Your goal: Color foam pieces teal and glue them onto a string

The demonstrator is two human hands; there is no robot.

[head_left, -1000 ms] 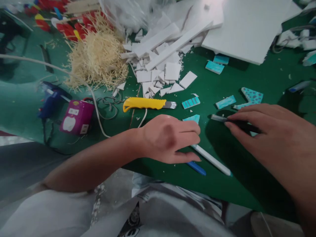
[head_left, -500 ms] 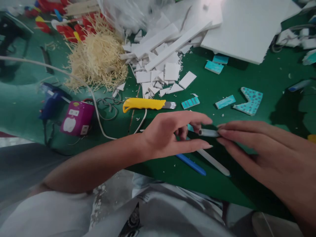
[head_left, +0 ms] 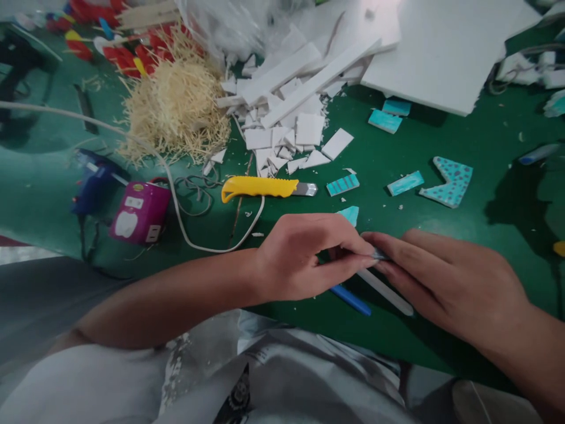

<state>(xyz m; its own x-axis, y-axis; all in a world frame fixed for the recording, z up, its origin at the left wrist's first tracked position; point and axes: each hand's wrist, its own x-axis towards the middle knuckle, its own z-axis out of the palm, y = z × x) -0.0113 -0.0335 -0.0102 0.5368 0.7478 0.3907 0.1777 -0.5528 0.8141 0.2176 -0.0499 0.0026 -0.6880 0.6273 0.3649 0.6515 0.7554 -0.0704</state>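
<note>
Between the fingertips of my left hand [head_left: 309,259] and my right hand [head_left: 450,282] is a small pale piece [head_left: 379,255], mostly hidden by the fingers. Both hands pinch it, their tips almost touching. Its exact kind does not show. Beneath the hands a white pen-like stick [head_left: 391,294] and a blue pen-like stick [head_left: 352,300] lie on the green table [head_left: 291,318], their upper ends covered. A turquoise painted piece [head_left: 351,215] pokes out just behind my left hand. Beyond it lie a striped turquoise strip [head_left: 343,185], a plain one [head_left: 405,183] and a spotted angled piece [head_left: 449,182].
A yellow box cutter [head_left: 260,187] lies with its blade out. Behind are white foam scraps [head_left: 309,128], a large foam sheet [head_left: 441,53] and wood shavings [head_left: 176,106]. At left are a purple power adapter [head_left: 140,212], a blue glue gun [head_left: 95,179] and a white cable [head_left: 172,194].
My left hand's thumb and fingers have closed onto the pale piece, which my right hand held alone before. My right hand has moved left and slightly toward me.
</note>
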